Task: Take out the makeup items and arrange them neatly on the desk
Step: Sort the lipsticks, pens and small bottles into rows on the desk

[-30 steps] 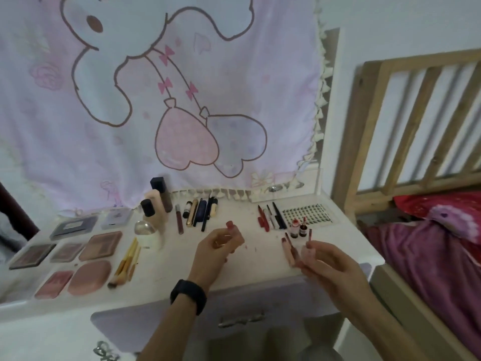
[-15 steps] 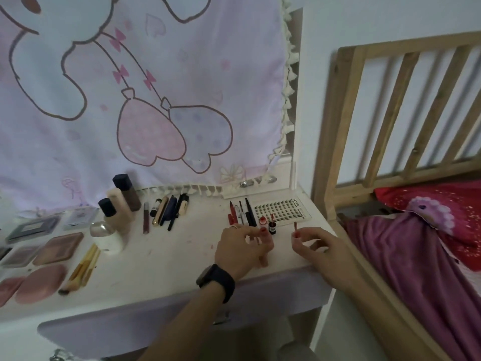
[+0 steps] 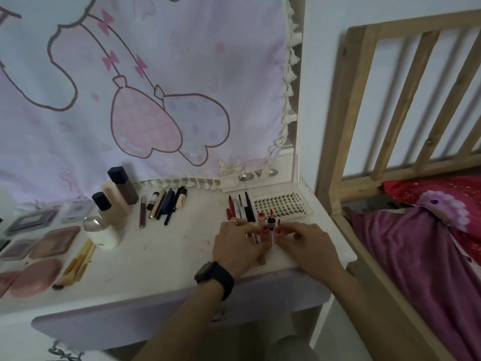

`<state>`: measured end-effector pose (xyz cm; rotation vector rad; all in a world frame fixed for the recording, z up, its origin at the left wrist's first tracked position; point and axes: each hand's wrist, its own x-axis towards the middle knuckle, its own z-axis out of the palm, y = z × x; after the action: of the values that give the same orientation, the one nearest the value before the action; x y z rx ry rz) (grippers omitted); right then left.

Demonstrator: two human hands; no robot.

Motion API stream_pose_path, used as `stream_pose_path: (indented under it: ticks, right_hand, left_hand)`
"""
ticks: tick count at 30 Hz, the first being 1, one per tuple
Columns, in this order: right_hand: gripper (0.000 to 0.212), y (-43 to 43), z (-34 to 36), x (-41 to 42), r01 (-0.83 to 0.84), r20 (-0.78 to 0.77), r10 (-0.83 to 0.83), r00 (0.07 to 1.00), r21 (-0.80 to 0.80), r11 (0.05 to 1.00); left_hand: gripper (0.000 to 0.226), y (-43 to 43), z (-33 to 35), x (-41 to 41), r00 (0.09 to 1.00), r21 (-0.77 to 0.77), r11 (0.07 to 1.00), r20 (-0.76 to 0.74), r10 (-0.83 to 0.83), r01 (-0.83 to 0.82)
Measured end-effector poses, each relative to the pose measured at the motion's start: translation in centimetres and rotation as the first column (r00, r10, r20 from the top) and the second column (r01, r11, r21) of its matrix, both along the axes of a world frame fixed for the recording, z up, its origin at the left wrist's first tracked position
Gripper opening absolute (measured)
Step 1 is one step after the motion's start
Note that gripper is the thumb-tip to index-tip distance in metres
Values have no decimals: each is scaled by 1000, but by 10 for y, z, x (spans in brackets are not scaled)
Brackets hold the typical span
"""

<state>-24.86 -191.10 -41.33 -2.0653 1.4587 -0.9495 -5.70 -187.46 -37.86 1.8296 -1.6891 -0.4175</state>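
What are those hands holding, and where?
The left hand seems to pinch a pinkish tube at its middle; the right hand's hold cannot be told.

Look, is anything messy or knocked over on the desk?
Nothing is knocked over: the pens, palettes and bottles sit in tidy groups. Only the desk shows a few small pinkish smudges on its bare middle.

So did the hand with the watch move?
Yes. The left hand moved right, closer to the lash tray at the desk's back corner.
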Motion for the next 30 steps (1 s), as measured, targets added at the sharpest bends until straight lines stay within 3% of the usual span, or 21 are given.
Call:
stream_pose_path:
  ticks: [12,24,30]
  right_hand:
    - [28,1,-5,3,65,-24,-67,997,-68,996]
    - [29,4,-3,5,94,-50,-100,994,-104,990]
    - [26,5,-1,5,93,-40,-97,994,-92,991]
  left_hand:
    - [28,0,4,-3,997,-25,998,45,-58,60]
    - [35,-1,6,-4,990,43,998,135,-44,38]
    - [33,-1,6,-3,993,52,998,103,-51,46]
